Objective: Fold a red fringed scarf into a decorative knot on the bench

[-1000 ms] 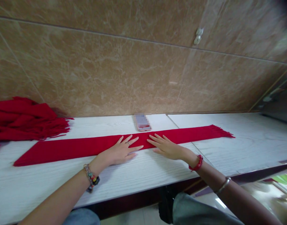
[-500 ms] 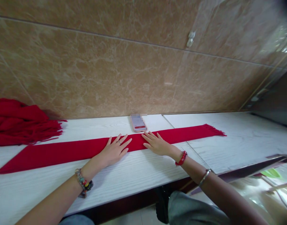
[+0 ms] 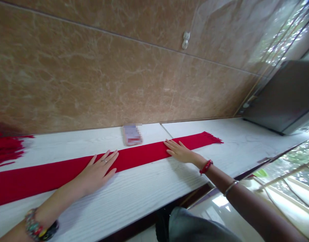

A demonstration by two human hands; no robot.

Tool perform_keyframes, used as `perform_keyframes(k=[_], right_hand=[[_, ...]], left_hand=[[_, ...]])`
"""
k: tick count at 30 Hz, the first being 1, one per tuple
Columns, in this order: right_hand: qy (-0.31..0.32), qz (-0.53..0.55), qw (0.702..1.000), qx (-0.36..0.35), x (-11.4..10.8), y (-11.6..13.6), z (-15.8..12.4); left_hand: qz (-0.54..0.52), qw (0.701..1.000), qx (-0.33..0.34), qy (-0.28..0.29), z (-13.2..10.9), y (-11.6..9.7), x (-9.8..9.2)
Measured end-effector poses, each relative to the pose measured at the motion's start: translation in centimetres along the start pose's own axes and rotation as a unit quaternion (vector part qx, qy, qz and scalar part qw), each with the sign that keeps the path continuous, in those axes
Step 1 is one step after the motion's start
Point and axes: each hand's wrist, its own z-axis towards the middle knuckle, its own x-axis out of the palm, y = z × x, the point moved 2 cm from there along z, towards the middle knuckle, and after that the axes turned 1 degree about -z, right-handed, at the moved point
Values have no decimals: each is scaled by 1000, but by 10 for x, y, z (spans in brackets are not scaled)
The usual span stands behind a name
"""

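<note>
A long red scarf [image 3: 141,153] lies flat along the white wood-grain table [image 3: 144,188], its fringed end at the right. My left hand [image 3: 97,169] rests palm down on the scarf left of the middle, fingers spread, a ring on one finger. My right hand [image 3: 179,151] lies flat on the scarf further right, fingers stretched out toward the left. Neither hand holds anything. A beaded bracelet sits on my left wrist, a red one on my right.
A phone [image 3: 132,134] lies by the wall just behind the scarf. A heap of red scarves [image 3: 4,148] shows at the far left edge. A dark box-like appliance [image 3: 285,97] stands at the right end. The marble wall runs along the back.
My hands have slid apart along the scarf, left hand leftward and right hand rightward. The view has swung to the right, so the heap of scarves is nearly out of frame.
</note>
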Motion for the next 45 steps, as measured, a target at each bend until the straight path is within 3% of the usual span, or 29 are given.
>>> perform_keyframes(k=[5, 10, 15, 19, 22, 24, 27, 30, 32, 34, 38, 45], right_hand=[[56, -15, 994, 97, 52, -99, -54], [65, 23, 981, 182, 88, -169, -86], [91, 43, 960, 260, 101, -215, -115], [77, 45, 936, 341, 94, -226, -124], [13, 39, 942, 332, 69, -199, -101], [-33, 55, 961, 269, 42, -158, -69], [-85, 120, 984, 105, -6, -67, -9], [-112, 176, 976, -61, -48, 33, 46], [-119, 194, 967, -118, -64, 88, 72], [-113, 205, 961, -148, -70, 129, 90], [-93, 197, 963, -159, -60, 160, 103], [-70, 183, 967, -161, -52, 159, 101]], left_hand=[[14, 998, 27, -63, 2, 10, 10], [37, 993, 42, -107, 1, 18, 20], [40, 987, 53, -148, 3, 30, 36], [38, 985, 51, -162, 3, 32, 38], [48, 987, 51, -144, 2, 24, 29], [49, 991, 45, -114, 2, 15, 20], [50, 996, 23, -64, 1, 1, 7], [37, 999, 6, -36, -4, -8, -2], [23, 999, 1, -31, -13, -5, -5], [8, 999, -10, -30, -27, 6, -6], [-11, 998, -67, -18, -71, 49, -5], [-2, 968, -252, -10, -164, 143, -5]])
